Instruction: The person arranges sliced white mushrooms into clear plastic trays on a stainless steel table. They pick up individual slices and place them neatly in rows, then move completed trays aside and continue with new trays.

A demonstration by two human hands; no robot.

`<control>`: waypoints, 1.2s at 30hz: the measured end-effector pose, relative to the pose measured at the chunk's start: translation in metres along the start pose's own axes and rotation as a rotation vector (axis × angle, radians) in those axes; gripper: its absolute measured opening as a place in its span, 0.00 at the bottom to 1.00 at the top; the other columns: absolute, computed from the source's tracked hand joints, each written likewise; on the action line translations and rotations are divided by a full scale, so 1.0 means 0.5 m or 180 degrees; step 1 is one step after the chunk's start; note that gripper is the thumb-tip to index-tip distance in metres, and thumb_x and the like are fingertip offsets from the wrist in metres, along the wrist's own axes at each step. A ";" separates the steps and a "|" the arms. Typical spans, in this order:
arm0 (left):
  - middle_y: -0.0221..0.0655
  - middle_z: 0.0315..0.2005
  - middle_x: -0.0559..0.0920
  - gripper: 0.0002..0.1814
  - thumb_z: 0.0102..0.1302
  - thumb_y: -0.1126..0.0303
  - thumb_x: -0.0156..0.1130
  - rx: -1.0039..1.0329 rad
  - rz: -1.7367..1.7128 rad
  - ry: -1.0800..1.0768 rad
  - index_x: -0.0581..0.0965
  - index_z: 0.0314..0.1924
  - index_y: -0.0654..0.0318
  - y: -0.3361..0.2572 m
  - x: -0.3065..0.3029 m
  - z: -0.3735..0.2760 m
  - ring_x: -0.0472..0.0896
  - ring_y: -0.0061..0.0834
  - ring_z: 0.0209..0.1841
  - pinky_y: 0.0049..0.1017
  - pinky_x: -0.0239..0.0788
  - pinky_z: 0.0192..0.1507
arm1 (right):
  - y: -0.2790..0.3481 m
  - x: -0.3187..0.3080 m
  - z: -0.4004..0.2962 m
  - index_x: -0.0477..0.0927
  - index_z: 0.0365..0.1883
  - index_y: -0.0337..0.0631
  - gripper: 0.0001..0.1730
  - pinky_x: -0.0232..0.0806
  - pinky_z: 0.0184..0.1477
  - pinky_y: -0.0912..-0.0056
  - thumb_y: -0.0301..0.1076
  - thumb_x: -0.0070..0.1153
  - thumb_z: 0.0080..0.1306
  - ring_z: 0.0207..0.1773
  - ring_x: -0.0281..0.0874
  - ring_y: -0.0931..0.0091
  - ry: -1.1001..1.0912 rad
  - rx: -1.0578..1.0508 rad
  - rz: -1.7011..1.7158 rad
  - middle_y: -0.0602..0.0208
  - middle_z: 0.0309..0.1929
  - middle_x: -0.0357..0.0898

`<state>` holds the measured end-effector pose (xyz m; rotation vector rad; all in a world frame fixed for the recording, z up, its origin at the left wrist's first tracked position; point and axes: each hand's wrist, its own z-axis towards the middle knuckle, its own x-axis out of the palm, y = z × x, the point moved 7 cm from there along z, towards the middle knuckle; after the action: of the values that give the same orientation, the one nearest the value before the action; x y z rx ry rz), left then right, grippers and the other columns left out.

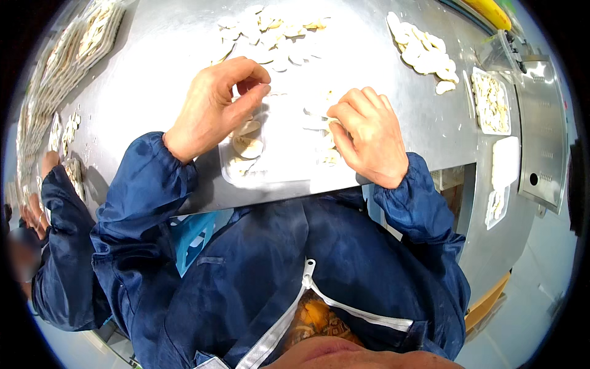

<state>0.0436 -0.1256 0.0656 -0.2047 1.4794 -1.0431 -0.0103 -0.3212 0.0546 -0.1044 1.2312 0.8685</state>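
Observation:
A clear plastic tray (290, 177) lies at the table's near edge. Pale, flat food slices (248, 146) line its left side, and more of them (331, 156) line its right side; glare washes out its middle. Over the tray's upper left hangs my left hand (221, 99), thumb and forefinger tips nearly meeting. Whether a thin slice is between them cannot be made out against the bright surface. My right hand (368, 133) is bent over the right-hand slices, its fingers curled. Its fingertips are close to a slice, but the grip is partly hidden.
Loose slices (272, 37) are spread beyond the tray on the metal table (152, 60). A pile of pale pieces (421, 48) sits at far right, near a filled tray (492, 101) and a metal appliance (544, 138). Stacked trays (69, 55) and a co-worker's sleeve (64, 249) are at left.

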 end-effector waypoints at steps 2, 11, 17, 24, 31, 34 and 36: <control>0.35 0.30 0.84 0.05 0.67 0.73 0.64 0.0042 0.0186 -0.0190 0.82 0.39 0.66 0.012 -0.016 0.009 0.81 0.25 0.32 0.24 0.73 0.34 | -0.003 -0.009 0.003 0.77 0.33 0.39 0.07 0.59 0.42 0.63 0.26 0.60 0.57 0.40 0.68 0.67 -0.0017 0.0078 -0.0019 0.65 0.34 0.71; 0.34 0.27 0.82 0.11 0.64 0.66 0.70 0.0003 0.0889 0.0131 0.82 0.37 0.68 0.059 0.003 0.082 0.78 0.25 0.26 0.24 0.70 0.29 | -0.056 -0.097 0.077 0.77 0.31 0.39 0.05 0.62 0.39 0.63 0.23 0.60 0.56 0.36 0.71 0.65 -0.0777 -0.0230 -0.0331 0.64 0.33 0.74; 0.38 0.28 0.81 0.15 0.62 0.59 0.71 0.0577 0.1590 -0.0025 0.79 0.33 0.65 0.038 0.046 0.118 0.79 0.35 0.28 0.32 0.71 0.31 | -0.179 -0.018 0.187 0.82 0.43 0.34 0.12 0.71 0.47 0.59 0.29 0.59 0.61 0.43 0.78 0.58 -0.0547 0.0171 -0.0140 0.55 0.38 0.78; 0.35 0.28 0.80 0.09 0.66 0.67 0.68 0.0124 0.0756 0.0086 0.81 0.34 0.66 0.055 0.036 0.116 0.75 0.28 0.27 0.28 0.69 0.31 | -0.179 0.047 0.228 0.77 0.32 0.33 0.06 0.71 0.44 0.54 0.28 0.57 0.61 0.38 0.78 0.56 -0.0396 0.0018 -0.0450 0.52 0.33 0.78; 0.36 0.31 0.81 0.07 0.65 0.71 0.68 0.0169 0.0617 0.0716 0.83 0.36 0.69 0.019 -0.006 0.046 0.80 0.29 0.31 0.27 0.75 0.34 | -0.179 0.056 0.216 0.77 0.33 0.34 0.06 0.71 0.43 0.54 0.27 0.58 0.59 0.37 0.78 0.56 -0.0426 -0.0110 -0.0626 0.53 0.32 0.78; 0.37 0.31 0.80 0.06 0.65 0.72 0.67 0.0398 0.0799 0.0874 0.83 0.35 0.69 -0.010 0.009 0.020 0.80 0.32 0.31 0.28 0.74 0.34 | -0.181 0.059 0.215 0.77 0.35 0.36 0.05 0.71 0.42 0.55 0.27 0.56 0.63 0.39 0.77 0.56 -0.0420 -0.0172 -0.0828 0.56 0.33 0.77; 0.38 0.30 0.80 0.06 0.64 0.73 0.67 0.0440 0.0975 0.0990 0.83 0.35 0.69 -0.020 0.025 0.015 0.79 0.34 0.31 0.30 0.74 0.35 | -0.184 0.057 0.210 0.77 0.35 0.36 0.05 0.71 0.42 0.55 0.27 0.56 0.63 0.38 0.77 0.56 -0.0365 -0.0166 -0.0935 0.55 0.33 0.77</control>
<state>0.0431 -0.1432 0.0647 0.2875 1.6452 -0.9500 0.1307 -0.3159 0.0353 -0.2672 1.0546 0.6415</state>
